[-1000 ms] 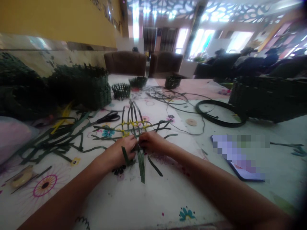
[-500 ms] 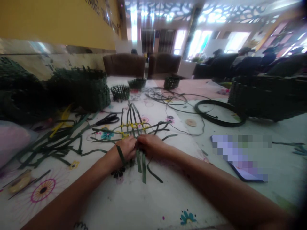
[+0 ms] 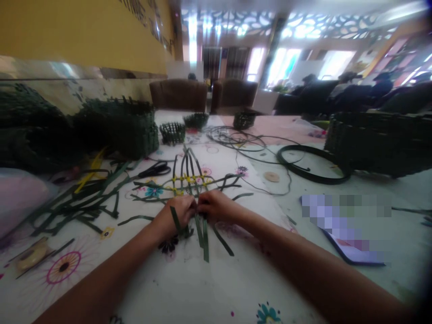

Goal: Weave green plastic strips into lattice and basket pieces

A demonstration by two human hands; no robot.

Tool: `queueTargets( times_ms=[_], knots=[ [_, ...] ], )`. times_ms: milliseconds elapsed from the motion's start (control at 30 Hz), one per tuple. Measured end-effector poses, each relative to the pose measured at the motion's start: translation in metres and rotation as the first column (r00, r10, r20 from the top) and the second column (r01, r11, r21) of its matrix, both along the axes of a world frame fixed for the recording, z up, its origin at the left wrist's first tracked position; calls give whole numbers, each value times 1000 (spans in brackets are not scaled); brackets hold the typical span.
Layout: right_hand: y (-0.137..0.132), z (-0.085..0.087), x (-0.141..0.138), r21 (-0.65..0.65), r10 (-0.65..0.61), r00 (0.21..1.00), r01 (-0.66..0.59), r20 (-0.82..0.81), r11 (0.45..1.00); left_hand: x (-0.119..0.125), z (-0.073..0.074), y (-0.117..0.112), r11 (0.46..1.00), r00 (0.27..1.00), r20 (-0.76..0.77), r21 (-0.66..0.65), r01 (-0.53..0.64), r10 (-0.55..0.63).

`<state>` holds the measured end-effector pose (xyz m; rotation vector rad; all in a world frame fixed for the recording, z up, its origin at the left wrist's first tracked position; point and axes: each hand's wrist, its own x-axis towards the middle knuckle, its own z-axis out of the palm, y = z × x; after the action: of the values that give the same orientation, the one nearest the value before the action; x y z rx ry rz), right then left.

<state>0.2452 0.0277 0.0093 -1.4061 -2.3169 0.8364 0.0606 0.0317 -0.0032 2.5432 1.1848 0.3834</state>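
A loose lattice of green woven strips [image 3: 189, 183], tied with yellow at several crossings, lies flat on the flowered tablecloth. At its near edge my left hand [image 3: 178, 211] is closed, fingers pinched on a green strip. Close beside it, almost touching, my right hand [image 3: 214, 207] is closed on the strips too; its fingertips are partly hidden. Several green strip ends [image 3: 205, 243] stick out toward me from under both hands. One short end rises across the left hand's back.
Left lie loose green strips [image 3: 81, 207], scissors [image 3: 155, 170] and dark woven baskets [image 3: 135, 130]. Right are a coiled green band [image 3: 312, 180], a large basket [image 3: 378, 141] and a purple-edged, blurred flat object [image 3: 354, 252]. Small baskets [image 3: 173, 133] stand farther back.
The whole view has shifted slightly, so everything sits a little lower and farther right. My hands remain at the lattice's near edge, and the strip ends beneath them have swung slightly.
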Motion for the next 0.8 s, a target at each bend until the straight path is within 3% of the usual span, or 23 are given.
queueTargets(
  times_ms=[100,200,300,433,533,633,700,800],
  knots=[
    [4,0,5,-50,53,995,-57,-82,997,-3,-1,4,999,999,39,-45,23,-21],
    [2,-1,4,-58,42,995,-47,-86,997,0,2,0,1000,1000,19,-10,-13,13],
    [-5,-1,-4,-13,-17,999,16,-48,1000,6,4,-7,996,997,-1,36,-78,78],
    [-9,-1,-10,31,8,992,-4,-126,1000,8,4,-9,995,996,-7,44,-93,94],
    [-4,0,-3,-155,-13,969,-26,-248,988,3,3,-4,996,995,64,-54,-71,74],
    [2,-2,4,-362,-125,903,-35,-411,932,-3,3,2,987,983,172,-154,-36,63],
    [4,-4,6,-388,-167,877,-24,-451,922,-6,4,4,986,973,227,-169,-12,51],
    [5,-5,4,-334,-132,902,-14,-411,943,-5,1,6,984,950,296,-169,-52,101]
  ],
)
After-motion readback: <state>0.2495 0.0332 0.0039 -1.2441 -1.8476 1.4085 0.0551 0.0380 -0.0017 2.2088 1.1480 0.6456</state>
